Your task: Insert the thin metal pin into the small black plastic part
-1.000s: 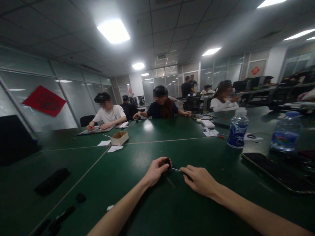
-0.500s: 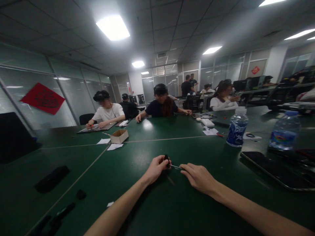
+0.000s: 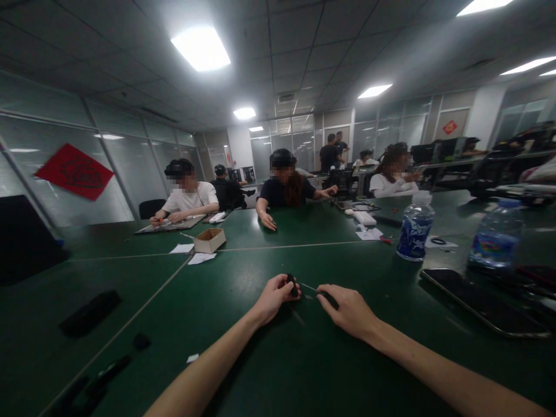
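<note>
My left hand (image 3: pixel 277 296) is closed round a small black part (image 3: pixel 292 284), holding it above the green table (image 3: pixel 243 336). In my right hand (image 3: pixel 347 307) is a screwdriver (image 3: pixel 329 299) with a dark handle and a thin metal shaft. The shaft points left at the black part, and its tip lies very near it; whether they touch I cannot tell. Fingers hide much of both things.
A phone (image 3: pixel 482 301) lies at the right, with two plastic bottles, one labelled blue (image 3: pixel 416 229), behind it. A small cardboard box (image 3: pixel 209 240) stands on papers ahead. Dark pieces (image 3: pixel 91 313) lie at the left. People sit across the table.
My right hand has turned a little, so more of the screwdriver's handle shows, and its tip has drawn slightly off the black part. A person across has moved a hand forward onto the table.
</note>
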A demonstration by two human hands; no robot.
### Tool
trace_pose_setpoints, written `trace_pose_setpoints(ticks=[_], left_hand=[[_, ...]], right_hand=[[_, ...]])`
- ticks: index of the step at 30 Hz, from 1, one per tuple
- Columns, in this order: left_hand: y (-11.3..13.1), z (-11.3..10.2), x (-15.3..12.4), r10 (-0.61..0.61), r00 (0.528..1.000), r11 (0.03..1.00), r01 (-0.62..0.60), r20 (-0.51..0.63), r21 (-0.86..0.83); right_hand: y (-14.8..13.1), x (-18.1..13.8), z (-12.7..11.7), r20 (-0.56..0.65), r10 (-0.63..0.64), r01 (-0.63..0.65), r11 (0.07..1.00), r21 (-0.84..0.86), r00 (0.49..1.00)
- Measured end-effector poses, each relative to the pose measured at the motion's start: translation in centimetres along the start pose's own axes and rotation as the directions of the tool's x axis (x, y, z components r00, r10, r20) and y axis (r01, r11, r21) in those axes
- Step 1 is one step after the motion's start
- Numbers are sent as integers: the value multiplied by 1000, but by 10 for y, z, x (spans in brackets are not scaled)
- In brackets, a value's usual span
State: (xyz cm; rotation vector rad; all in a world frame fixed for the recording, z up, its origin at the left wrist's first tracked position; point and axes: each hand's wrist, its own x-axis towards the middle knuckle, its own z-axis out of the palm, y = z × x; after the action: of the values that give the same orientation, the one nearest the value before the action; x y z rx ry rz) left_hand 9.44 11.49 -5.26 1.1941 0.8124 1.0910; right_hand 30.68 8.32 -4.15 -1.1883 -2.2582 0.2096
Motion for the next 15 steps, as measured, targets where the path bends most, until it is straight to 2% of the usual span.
trace_pose_setpoints(ticks=[8,15], left_hand=[[-5,-4,2,7,1000,1000,-7,12,-3],[1,0,-1,26,999,998,-28,27,53]], right_hand=[[-11,0,-8,114,-30,42,994,-102,993],[-7,-2,-5,122,-61,70,995,-65,991]])
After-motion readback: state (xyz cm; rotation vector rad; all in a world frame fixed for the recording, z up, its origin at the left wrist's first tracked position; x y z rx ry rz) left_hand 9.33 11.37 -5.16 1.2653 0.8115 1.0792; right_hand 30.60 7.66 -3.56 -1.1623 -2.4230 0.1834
